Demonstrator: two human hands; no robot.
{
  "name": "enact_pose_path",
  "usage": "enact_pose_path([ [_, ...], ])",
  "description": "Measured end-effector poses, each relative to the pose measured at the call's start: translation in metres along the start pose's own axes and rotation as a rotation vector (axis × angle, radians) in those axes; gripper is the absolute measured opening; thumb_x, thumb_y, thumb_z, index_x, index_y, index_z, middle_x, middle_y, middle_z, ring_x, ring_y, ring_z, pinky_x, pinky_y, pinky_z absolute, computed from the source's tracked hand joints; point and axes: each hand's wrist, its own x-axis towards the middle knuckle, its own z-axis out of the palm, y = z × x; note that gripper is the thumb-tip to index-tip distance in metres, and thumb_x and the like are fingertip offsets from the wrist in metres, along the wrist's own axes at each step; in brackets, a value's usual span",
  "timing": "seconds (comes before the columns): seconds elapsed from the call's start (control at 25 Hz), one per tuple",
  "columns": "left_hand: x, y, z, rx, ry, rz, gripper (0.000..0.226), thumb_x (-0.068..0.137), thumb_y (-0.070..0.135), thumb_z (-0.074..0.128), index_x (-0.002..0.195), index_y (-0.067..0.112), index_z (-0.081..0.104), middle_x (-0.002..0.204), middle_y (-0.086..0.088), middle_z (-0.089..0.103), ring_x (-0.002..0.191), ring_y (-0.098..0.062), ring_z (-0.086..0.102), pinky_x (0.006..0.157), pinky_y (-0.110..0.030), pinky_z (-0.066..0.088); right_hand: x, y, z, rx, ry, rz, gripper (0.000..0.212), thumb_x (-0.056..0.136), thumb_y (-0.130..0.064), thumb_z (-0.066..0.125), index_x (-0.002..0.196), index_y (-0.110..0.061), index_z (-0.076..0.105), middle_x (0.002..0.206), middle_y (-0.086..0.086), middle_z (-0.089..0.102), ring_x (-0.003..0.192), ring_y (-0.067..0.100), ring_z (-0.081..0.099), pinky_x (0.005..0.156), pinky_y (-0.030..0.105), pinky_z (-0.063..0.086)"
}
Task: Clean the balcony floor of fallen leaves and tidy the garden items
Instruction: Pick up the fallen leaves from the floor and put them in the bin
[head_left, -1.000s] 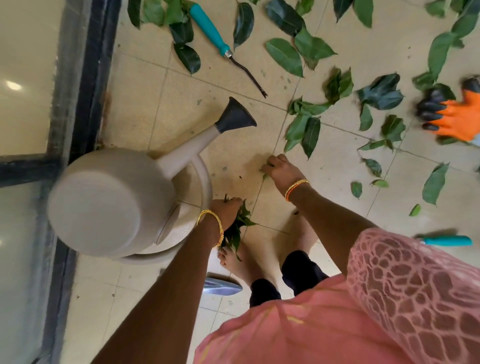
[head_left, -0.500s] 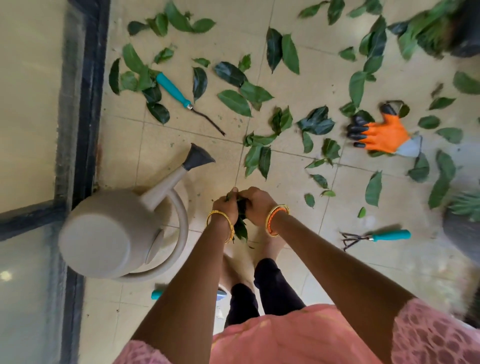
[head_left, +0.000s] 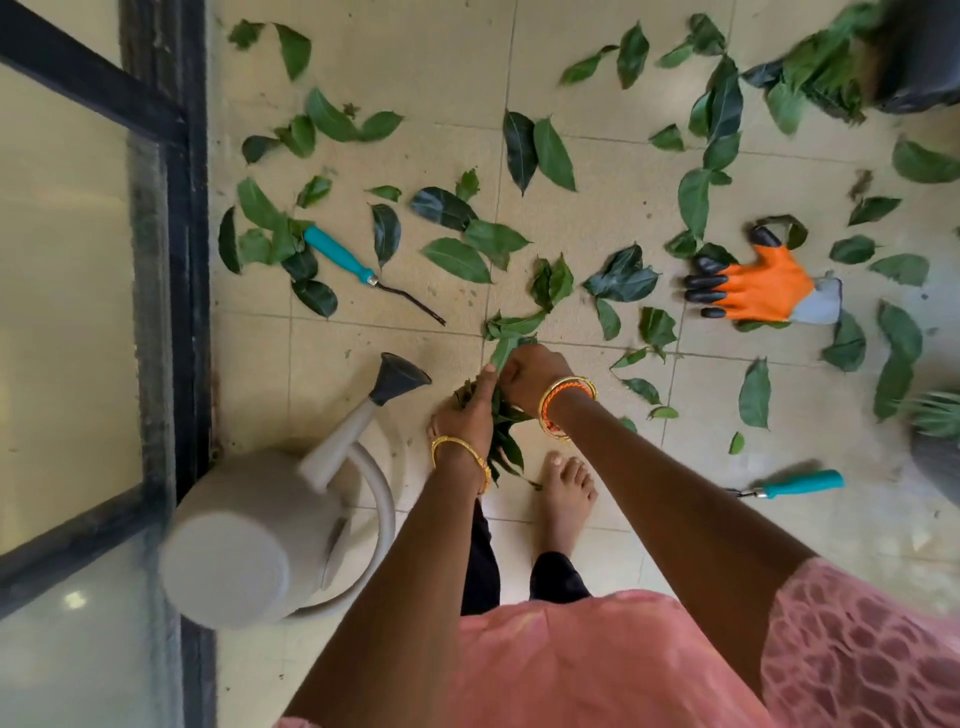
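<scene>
Head view, looking straight down on a tiled balcony floor.

Left hand: fingers curled round a bunch of gathered leaves, which hangs below the fist, above the bare feet. A gold bangle sits on that wrist.

Right hand: just beside the left and touching it, fingers curled and pinching a long green leaf that lies at the floor joint ahead of the hands. Gold and orange bangles on that wrist.

Loose leaves lie scattered over most of the floor, from the door side across to the right edge, thickest toward the far right corner beside a dark pot, which is blurred.

Other items on the floor:
- Grey watering can stands against the black door frame on the left, spout and black rose pointing toward the hands.
- Teal-handled weeder lies near the door frame, its handle end touching a cluster of leaves.
- Orange glove with black fingertips lies flat toward the right edge, resting on several leaves.
- A second teal-handled tool lies near the right edge, its head partly hidden by the right arm.
</scene>
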Motion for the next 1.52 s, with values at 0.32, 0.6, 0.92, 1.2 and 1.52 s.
enact_pose_path([
  [0.32,0.082,0.048,-0.025,0.332,0.072,0.015,0.030,0.092,0.027,0.053,0.072,0.006,0.051,0.094,-0.015,0.059,0.090,-0.029,0.055,0.087,-0.033,0.046,0.078,0.043,0.054,0.361,0.353,0.331,0.071,0.072,-0.043,0.075,0.126,-0.009,0.044,0.121,0.015,0.048,0.112,0.033,0.047,0.094,0.043,0.045],
  [0.6,0.122,0.062,-0.022,0.471,0.010,0.025,0.024,0.090,0.031,0.057,0.076,0.012,0.053,0.076,-0.003,0.053,0.081,-0.025,0.052,0.078,-0.033,0.044,0.116,0.032,0.090,0.381,0.493,0.329,0.052,0.082,-0.023,0.068,0.123,-0.008,0.040,0.121,0.017,0.041,0.105,0.038,0.052,0.089,0.046,0.051],
  [0.92,0.106,0.075,-0.017,0.594,-0.111,-0.005,0.027,0.083,0.040,0.060,0.078,0.013,0.060,0.083,-0.007,0.061,0.079,-0.025,0.058,0.085,-0.037,0.052,0.088,0.068,0.053,0.578,0.473,0.407,0.019,0.083,-0.007,0.060,0.102,-0.005,0.064,0.091,0.011,0.064,0.083,0.026,0.059,0.079,0.031,0.051],
  [1.2,0.042,0.069,0.004,0.576,-0.222,0.025,0.046,0.092,0.046,0.053,0.110,0.005,0.062,0.113,-0.012,0.062,0.099,-0.029,0.059,0.079,-0.029,0.043,0.027,0.033,0.013,0.536,0.200,0.175,0.012,0.088,-0.012,0.057,0.097,-0.007,0.064,0.080,0.008,0.059,0.075,0.024,0.056,0.065,0.028,0.047],
  [1.52,0.006,0.067,-0.008,0.372,-0.268,0.012,0.045,0.082,0.057,0.060,0.083,0.013,0.064,0.077,-0.004,0.065,0.075,-0.018,0.060,0.063,-0.027,0.047,-0.017,-0.033,-0.011,0.504,-0.011,0.205,0.042,0.089,-0.002,0.041,0.131,-0.003,0.039,0.105,0.016,0.056,0.097,0.028,0.056,0.075,0.032,0.045],
])
